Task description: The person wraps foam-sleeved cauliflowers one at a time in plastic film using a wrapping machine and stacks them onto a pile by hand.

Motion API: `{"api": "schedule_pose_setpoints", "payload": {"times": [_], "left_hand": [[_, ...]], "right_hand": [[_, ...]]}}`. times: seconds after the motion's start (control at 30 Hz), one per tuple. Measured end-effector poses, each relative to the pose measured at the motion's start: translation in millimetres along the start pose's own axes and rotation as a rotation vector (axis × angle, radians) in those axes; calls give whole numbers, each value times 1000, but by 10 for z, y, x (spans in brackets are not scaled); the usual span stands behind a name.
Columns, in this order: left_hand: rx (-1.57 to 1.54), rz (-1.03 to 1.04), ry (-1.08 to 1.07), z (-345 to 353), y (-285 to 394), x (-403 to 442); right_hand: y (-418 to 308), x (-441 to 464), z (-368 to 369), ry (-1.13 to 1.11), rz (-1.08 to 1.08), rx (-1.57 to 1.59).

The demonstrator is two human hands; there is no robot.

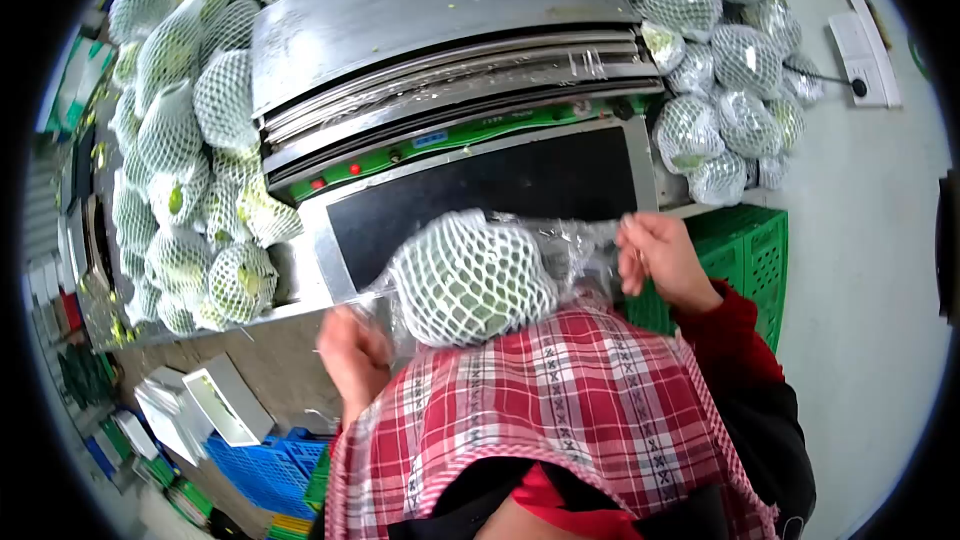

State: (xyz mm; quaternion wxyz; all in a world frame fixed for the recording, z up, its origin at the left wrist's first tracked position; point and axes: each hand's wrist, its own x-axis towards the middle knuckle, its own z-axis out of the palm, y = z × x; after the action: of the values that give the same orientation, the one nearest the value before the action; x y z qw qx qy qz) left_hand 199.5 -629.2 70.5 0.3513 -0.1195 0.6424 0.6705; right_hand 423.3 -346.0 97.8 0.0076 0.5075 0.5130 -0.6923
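A pale green, cabbage-like vegetable head [475, 282] in a white foam net sits before my body, at the near edge of the wrapping machine [480, 205]. Clear plastic film [580, 240] lies around it and stretches out to both sides. On the right, my right hand [662, 255] is closed, pinching the film's end. Lower on the other side, my left hand [355, 350] is closed at the film's left end, slightly blurred. Neither hand appears to touch the net itself; the head's underside is hidden.
Netted heads [170, 140] are piled on the left of the bench. Film-wrapped heads [745, 60] are heaped at the right. A green crate [755, 260] stands below them, with a white power strip [862, 58] beyond. A blue crate [265, 470] is on the floor at lower left.
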Motion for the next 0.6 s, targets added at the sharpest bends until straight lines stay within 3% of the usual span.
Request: {"api": "schedule_pose_setpoints", "payload": {"times": [0.03,0.1,0.13,0.2,0.23,0.3,0.37,0.43,0.47,0.5,0.53,0.57,0.6], "left_hand": [[170,-114,67,-192,-269,36],[304,-207,-120,9,-558,189],[373,-243,-220,109,-702,263],[540,-205,-365,116,-1044,464],[635,-133,-396,112,-1163,566],[750,113,-374,156,-1223,681],[712,552,-279,458,-926,624],[587,1209,-253,890,-470,506],[547,1427,-306,1073,-139,385],[574,1494,-455,1195,231,185],[441,1440,-699,1255,406,131],[460,829,-1072,987,541,224],[479,673,-1377,1168,982,-8]], "right_hand": [[262,-26,-67,48,134,-21],[983,301,-79,-53,194,-103],[1267,480,41,-132,-3,-333],[1728,824,646,-99,-43,-73],[2401,1222,578,-469,-803,-605],[1568,982,983,-368,-561,-496],[967,842,1187,-469,-655,-324],[407,659,1314,-594,-814,-110],[229,582,1357,-680,-831,-24],[121,518,1380,-767,-775,51],[119,485,1388,-845,-668,113],[164,482,1371,-899,-550,157],[198,483,1310,-927,-450,181]]}}
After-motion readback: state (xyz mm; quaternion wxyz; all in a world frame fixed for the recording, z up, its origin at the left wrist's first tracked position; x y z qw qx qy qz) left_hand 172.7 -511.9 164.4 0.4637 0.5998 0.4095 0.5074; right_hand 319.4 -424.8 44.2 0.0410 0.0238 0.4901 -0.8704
